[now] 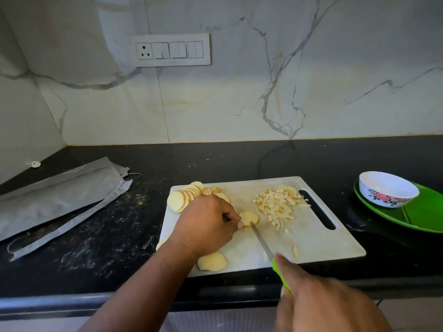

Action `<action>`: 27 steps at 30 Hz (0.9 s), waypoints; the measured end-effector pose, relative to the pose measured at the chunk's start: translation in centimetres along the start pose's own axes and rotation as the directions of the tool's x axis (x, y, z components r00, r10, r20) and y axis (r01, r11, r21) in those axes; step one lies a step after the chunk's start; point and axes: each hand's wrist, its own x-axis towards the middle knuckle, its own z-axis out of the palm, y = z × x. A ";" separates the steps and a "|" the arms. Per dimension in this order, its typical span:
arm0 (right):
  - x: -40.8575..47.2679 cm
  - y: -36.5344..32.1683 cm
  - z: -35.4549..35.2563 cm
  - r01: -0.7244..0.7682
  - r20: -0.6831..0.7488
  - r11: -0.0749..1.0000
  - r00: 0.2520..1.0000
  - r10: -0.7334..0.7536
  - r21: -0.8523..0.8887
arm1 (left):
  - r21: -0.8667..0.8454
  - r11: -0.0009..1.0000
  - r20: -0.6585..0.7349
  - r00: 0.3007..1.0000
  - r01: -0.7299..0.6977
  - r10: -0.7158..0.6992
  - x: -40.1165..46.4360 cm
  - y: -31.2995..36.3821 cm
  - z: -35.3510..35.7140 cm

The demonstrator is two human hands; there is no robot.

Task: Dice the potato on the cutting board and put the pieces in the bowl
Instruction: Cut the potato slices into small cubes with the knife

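The left hand (206, 221) pinches a potato slice (249, 218) flat on the cutting board (311, 238) so it won't slip, while the right hand (318, 300) grips the knife (262, 243) to cut it, the bowl (388, 189) waiting nearby.

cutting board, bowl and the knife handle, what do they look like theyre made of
Cutting board: probably plastic, pale grey and matte, with scuffed, stained patches and a moulded slot handle.
Bowl: glossy white with a printed flower pattern; melamine or glazed ceramic, the look leaves it open.
Knife handle: bright green, smooth, likely plastic; mostly hidden by the right hand.
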 end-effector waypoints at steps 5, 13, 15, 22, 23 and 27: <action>2.5 -1.7 0.4 0.000 -0.031 1.000 1.000 -0.001 -0.024 | 0.012 1.000 -0.011 1.000 -0.002 0.002 -0.2 0.0 0.0; 0.9 -0.3 2.0 0.022 0.136 0.999 0.991 -0.016 -0.040 | -0.013 1.000 -0.001 1.000 0.008 -0.008 0.0 0.1 -0.1; 0.4 -0.1 1.2 -0.034 0.231 0.998 0.973 0.023 0.044 | -0.012 1.000 0.007 1.000 0.006 -0.006 0.1 0.0 0.0; 2.4 -1.4 0.2 0.000 -0.043 1.000 0.999 0.000 0.005 | 0.015 1.000 -0.006 1.000 -0.017 0.017 -0.3 0.0 -0.2; 3.0 -1.6 0.7 0.007 -0.061 1.000 0.998 -0.008 -0.013 | 0.016 1.000 -0.010 1.000 -0.017 0.017 -0.4 0.1 -0.2; 3.2 -1.8 2.1 0.011 -0.059 1.000 0.998 -0.012 -0.013 | 0.014 1.000 -0.006 1.000 -0.012 0.012 -0.3 0.1 -0.1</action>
